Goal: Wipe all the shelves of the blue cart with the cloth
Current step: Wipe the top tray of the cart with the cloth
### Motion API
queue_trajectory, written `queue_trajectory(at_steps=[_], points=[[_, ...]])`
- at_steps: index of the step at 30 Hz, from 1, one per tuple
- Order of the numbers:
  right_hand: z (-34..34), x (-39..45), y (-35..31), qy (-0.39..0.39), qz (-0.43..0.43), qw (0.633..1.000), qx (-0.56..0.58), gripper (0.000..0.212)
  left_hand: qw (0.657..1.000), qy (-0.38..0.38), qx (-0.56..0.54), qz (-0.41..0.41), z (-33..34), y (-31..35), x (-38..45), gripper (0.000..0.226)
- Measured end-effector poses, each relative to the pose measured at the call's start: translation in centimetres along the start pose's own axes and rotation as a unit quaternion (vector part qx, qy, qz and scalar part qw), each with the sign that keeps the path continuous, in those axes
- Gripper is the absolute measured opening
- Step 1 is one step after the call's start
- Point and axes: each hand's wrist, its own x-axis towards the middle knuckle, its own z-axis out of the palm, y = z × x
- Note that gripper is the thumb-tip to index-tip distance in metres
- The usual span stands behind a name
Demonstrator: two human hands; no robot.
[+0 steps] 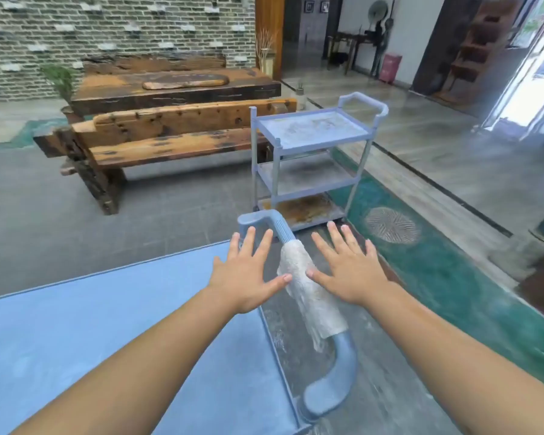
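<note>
A blue cart's top shelf (91, 340) fills the lower left, right under me. Its curved blue handle (336, 381) runs along the right side, with a whitish cloth (311, 293) draped over the handle bar. My left hand (248, 274) hovers flat with fingers spread just left of the cloth, the thumb tip close to it. My right hand (349, 268) is spread the same way on the cloth's right side, thumb near it. Neither hand holds anything. A second blue three-shelf cart (311, 130) stands ahead, its shelves dusty and the bottom one stained brown.
A heavy wooden bench (170, 136) and a wooden table (170, 86) stand at the left behind the far cart. A green floor strip (437, 262) runs along the right. A brick wall (107, 36) closes the back left; a doorway is at the far right.
</note>
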Motion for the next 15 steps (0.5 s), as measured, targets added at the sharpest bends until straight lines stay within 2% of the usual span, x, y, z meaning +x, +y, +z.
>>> queue_trajectory(at_steps=[3, 6, 10, 13, 15], points=[[2.9, 1.5, -0.2, -0.062, -0.010, 0.998, 0.024, 0.080, 0.998, -0.065, -0.021, -0.015, 3.4, 0.6, 1.3, 0.097], [5.6, 3.1, -0.1, -0.087, -0.026, 0.993, 0.079, 0.075, 0.994, -0.092, -0.061, -0.024, 6.8, 0.6, 2.9, 0.096], [6.5, 4.0, 0.5, -0.109, -0.049, 0.983, 0.142, 0.076, 0.986, -0.103, -0.131, 0.004, 9.0, 0.4, 4.2, 0.088], [7.0, 3.9, 0.9, -0.115, -0.076, 0.967, 0.215, 0.074, 0.955, -0.067, -0.287, 0.029, 10.1, 0.6, 4.8, 0.077], [7.1, 4.1, 1.1, -0.105, -0.092, 0.941, 0.307, 0.070, 0.916, -0.035, -0.401, 0.013, 10.2, 1.1, 5.5, 0.053]])
